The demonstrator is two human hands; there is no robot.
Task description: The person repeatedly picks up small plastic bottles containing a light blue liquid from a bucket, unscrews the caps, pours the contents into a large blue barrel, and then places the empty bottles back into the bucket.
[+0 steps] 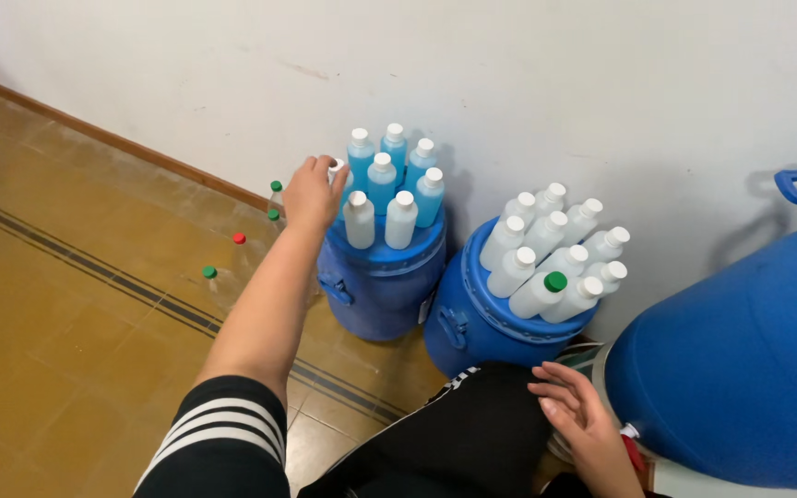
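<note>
Seemingly white-capped bottle [336,171] was gripped upright by left hand [310,192], fingers closed round it, at left drum [382,281] rim (right hand [578,410] lay open, empty, farther).

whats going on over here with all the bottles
A person is reaching out with the left hand to a white-capped bottle at the edge of a cluster standing on a blue drum's lid; some bottles there hold blue liquid, others are white. A second blue drum beside it carries white bottles, one with a green cap. The right hand rests open near the person's dark-clad knee. A few clear bottles with red and green caps stand on the floor by the wall.
</note>
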